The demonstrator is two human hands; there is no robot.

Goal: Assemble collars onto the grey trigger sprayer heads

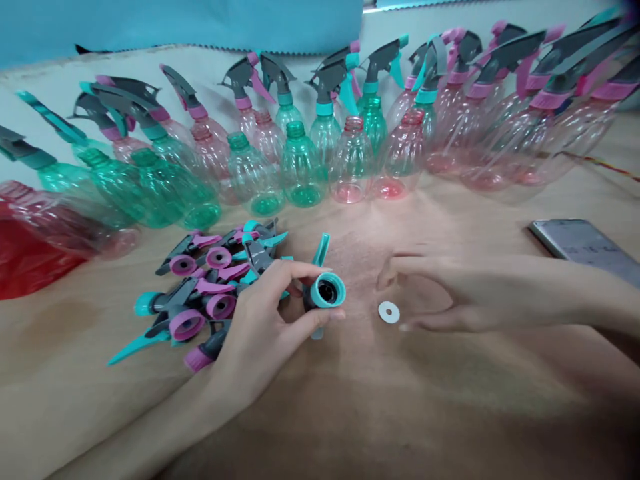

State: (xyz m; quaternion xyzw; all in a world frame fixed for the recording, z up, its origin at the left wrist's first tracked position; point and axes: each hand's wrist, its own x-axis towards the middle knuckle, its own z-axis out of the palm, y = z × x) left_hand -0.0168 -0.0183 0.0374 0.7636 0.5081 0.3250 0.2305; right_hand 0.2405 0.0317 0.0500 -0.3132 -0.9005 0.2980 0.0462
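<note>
My left hand (270, 323) grips a spray trigger head (329, 291) by its teal collar, with the threaded opening turned up toward me. A teal lever sticks out behind the collar. On the table to the right lies a flat white washer (389, 312) with a small hole in its middle. Around it, not visibly touching it, are the parted thumb and fingers of my right hand (425, 293), which holds nothing. Left of my left hand is a pile of loose spray trigger heads (187, 325) in grey with pink or teal parts.
Behind stand rows of clear pink and green bottles (303, 167), some open-necked, others topped with trigger heads. A red plastic bag (37, 257) lies at the left edge. At the right is a phone (585, 243). A blue sheet (180, 23) hangs at the back.
</note>
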